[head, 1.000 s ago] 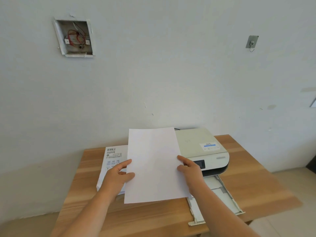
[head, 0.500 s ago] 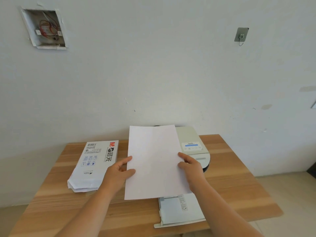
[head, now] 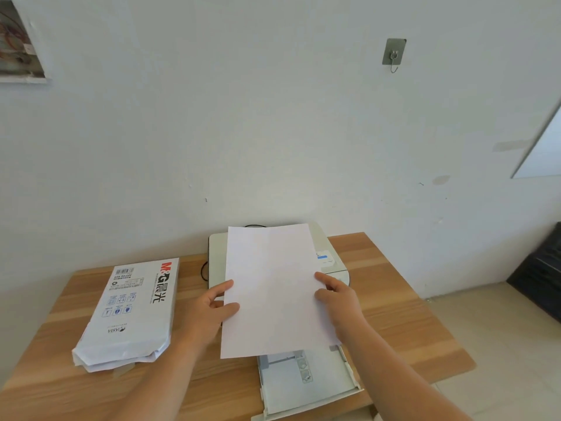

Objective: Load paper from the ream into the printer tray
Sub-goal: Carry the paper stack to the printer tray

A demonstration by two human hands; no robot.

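Nearest the camera, the printer tray [head: 306, 387] is seen pulled out over the front edge of the wooden counter [head: 394, 323]. The part of its bed that shows looks bare, with a grey guide strip down its middle; its far end is hidden under the paper.

Just above the tray, a sheaf of white paper [head: 273, 290] is held in the air, tilted up toward the camera, its lower edge over the tray's inner end. How many sheets it holds cannot be told. The left hand [head: 209, 311] is closed on the left edge, thumb laid across the front and the other fingers behind. The right hand [head: 340, 299] is closed on the right edge in the same way, thumb on the face of the sheet.

To the left, well apart from the tray, the ream [head: 133, 311] lies flat on the counter, its wrapper torn open and crumpled at the near end.

Behind the paper, the printer [head: 217, 256] is largely covered, with only its lid and a labelled corner showing, and a black cable beside it against the wall.

By this evidence, paper is judged to be already drawn from the ream and brought over the tray. Lowering it flat, seating it between the guides, and pushing the tray in remain to be done.
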